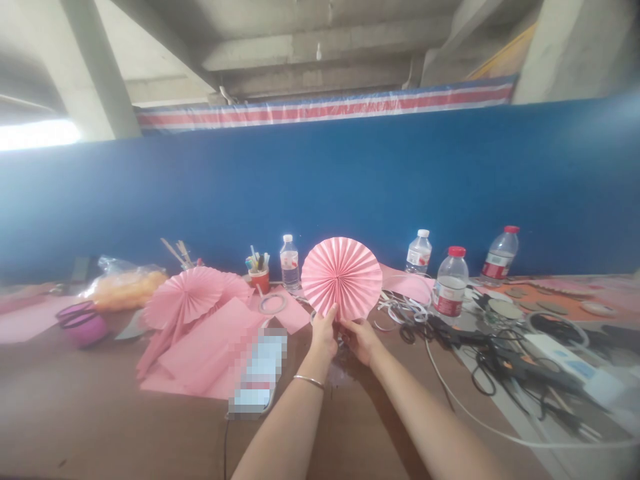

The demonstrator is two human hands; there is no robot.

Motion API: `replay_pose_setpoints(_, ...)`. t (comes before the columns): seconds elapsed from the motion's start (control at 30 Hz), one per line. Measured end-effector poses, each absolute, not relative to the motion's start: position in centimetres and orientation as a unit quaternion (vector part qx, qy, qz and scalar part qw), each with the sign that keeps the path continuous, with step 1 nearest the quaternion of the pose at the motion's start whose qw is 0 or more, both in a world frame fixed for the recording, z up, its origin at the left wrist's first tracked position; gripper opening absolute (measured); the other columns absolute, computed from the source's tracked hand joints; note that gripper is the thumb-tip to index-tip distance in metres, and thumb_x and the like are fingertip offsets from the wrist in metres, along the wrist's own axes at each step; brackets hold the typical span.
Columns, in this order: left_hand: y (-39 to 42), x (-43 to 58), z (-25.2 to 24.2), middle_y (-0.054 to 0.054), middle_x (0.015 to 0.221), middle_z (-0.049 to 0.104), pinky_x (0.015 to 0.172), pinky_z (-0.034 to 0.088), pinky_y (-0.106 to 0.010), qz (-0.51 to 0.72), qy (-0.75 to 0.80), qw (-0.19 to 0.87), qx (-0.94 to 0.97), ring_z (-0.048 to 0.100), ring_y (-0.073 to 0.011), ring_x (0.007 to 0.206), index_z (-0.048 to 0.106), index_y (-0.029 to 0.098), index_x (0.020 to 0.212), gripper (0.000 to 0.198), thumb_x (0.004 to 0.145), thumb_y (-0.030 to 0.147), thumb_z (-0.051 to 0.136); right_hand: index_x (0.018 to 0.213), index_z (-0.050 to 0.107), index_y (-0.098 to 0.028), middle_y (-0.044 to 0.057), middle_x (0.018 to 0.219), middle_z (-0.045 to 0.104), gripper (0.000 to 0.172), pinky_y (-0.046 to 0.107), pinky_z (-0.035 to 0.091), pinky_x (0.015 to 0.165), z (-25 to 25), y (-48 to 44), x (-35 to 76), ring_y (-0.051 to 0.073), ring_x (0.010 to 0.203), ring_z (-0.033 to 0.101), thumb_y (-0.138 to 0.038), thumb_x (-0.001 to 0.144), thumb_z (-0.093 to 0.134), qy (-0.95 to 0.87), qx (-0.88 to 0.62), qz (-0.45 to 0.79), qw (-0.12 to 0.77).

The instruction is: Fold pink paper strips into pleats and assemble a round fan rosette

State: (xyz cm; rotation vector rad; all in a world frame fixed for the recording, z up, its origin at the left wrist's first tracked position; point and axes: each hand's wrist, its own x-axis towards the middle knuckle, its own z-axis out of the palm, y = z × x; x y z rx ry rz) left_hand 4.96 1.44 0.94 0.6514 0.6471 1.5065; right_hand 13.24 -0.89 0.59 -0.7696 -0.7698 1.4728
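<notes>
A round pink pleated paper fan (343, 277) is held upright in front of me, its folds spreading from the centre. My left hand (325, 333) grips its lower edge, thumb pointing up on the near face. Beside it my right hand (361, 339) pinches the bottom of the same fan, fingers closed. The hands partly hide the fan's lower end. To the left on the table lie more pink pleated fans (187, 297) and flat pink paper sheets (210, 347).
A blurred-out phone (260, 373) lies left of my forearms. Behind stand a pen cup (259, 280) and a clear bottle (289, 263). To the right are red-capped bottles (451, 287), tangled black cables (500, 353) and white strips (405, 307). A blue partition (300, 180) borders the table.
</notes>
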Motion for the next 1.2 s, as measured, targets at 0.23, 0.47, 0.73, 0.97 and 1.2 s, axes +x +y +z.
replay_pose_setpoints(0.23,1.3,4.9,1.1,0.004,0.063,0.052,0.052,0.041,-0.021,0.662,0.26,0.645,0.279,0.051,-0.0071,0.051,0.049,0.018,0.081,0.035,0.055,0.028,0.071,0.058,0.057,-0.011,0.0,0.051,0.055,0.027,0.023,0.035,0.047,0.3,-0.6,13.3,0.01,0.047,0.048,-0.032,0.052,0.073,-0.337,-0.329,0.617,0.631)
replay_pose_setpoints(0.47,1.2,5.1,1.2,0.001,0.071,0.054,0.053,0.043,-0.023,0.658,0.256,0.646,0.29,0.054,-0.0091,0.056,0.048,0.018,0.083,0.034,0.057,0.027,0.069,0.065,0.058,-0.012,0.003,0.058,0.06,0.03,0.026,0.039,0.052,0.4,-0.3,13.3,0.014,0.053,0.053,-0.037,0.053,0.071,-0.359,-0.343,0.551,0.671)
replay_pose_setpoints(0.73,2.0,4.4,0.5,0.004,0.065,0.05,0.051,0.038,-0.019,0.731,0.42,0.462,0.276,0.047,-0.006,0.052,0.049,0.018,0.08,0.036,0.054,0.027,0.071,0.061,0.058,-0.014,0.005,0.055,0.06,0.032,0.026,0.036,0.051,0.9,-0.5,14.5,0.017,0.052,0.052,-0.046,0.061,0.06,-0.483,-0.538,0.254,0.642)
replay_pose_setpoints(0.97,0.7,4.8,1.9,-0.001,0.058,0.057,0.048,0.033,-0.019,0.646,0.366,0.474,0.473,0.045,-0.0087,0.049,0.063,0.013,0.066,0.016,0.058,0.027,0.066,0.062,0.055,-0.018,0.005,0.056,0.056,0.032,0.027,0.033,0.055,0.9,-1.1,14.6,0.017,0.054,0.048,-0.049,0.068,0.053,-0.535,-0.599,0.094,0.588)
replay_pose_setpoints(1.2,1.0,5.2,1.8,-0.002,0.06,0.059,0.047,0.034,-0.018,0.639,0.356,0.516,0.446,0.046,-0.0077,0.049,0.065,0.013,0.067,0.014,0.055,0.02,0.065,0.071,0.056,-0.019,0.004,0.067,0.057,0.017,0.026,0.035,0.06,1.0,-1.4,14.4,0.017,0.064,0.049,-0.035,0.069,0.051,-0.583,-0.564,0.07,0.581)
